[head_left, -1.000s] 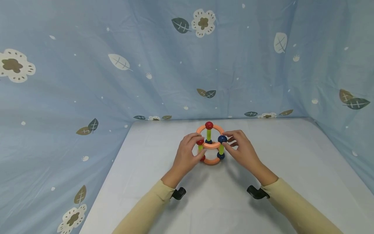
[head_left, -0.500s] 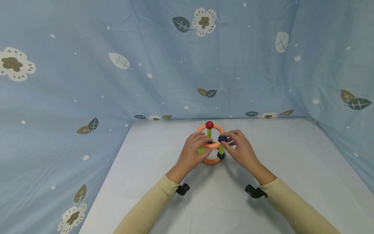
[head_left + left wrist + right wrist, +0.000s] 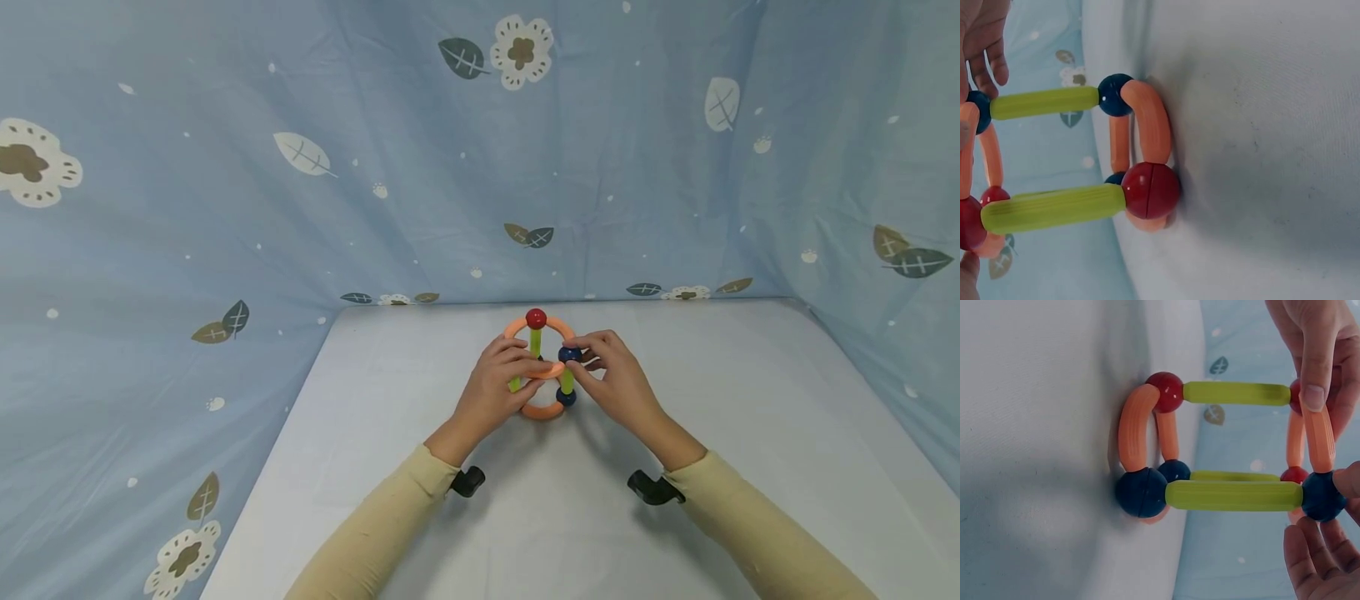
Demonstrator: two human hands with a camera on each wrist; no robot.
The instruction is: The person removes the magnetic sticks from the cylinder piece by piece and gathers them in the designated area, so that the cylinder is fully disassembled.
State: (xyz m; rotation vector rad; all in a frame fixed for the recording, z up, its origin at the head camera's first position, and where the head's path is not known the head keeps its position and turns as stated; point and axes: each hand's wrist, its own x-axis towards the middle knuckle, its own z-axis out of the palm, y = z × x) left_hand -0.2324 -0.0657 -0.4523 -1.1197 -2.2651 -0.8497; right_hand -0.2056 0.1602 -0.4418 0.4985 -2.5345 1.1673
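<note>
A ball-and-rod toy frame stands on the white table. Its lower curved orange rod (image 3: pixel 1133 428) lies in the bottom ring, and yellow-green rods (image 3: pixel 1233 495) rise to a second ring. My left hand (image 3: pixel 497 379) holds the front of the top ring by a curved orange rod (image 3: pixel 1319 444), its thumb near the red ball (image 3: pixel 969 224). On the other side, my right hand (image 3: pixel 617 383) pinches the upper blue ball (image 3: pixel 1322 496). Another red ball (image 3: pixel 536 319) tops the back of the frame. In the head view my left hand hides the frame's left balls.
The white table (image 3: pixel 750 400) extends around the frame. A blue patterned cloth (image 3: pixel 420 167) hangs behind and at the sides. Black wrist mounts (image 3: pixel 656 488) sit under both sleeve cuffs.
My left hand has shifted right along the top ring and now covers the left red balls. My right hand stays at the blue ball. The frame has hardly moved.
</note>
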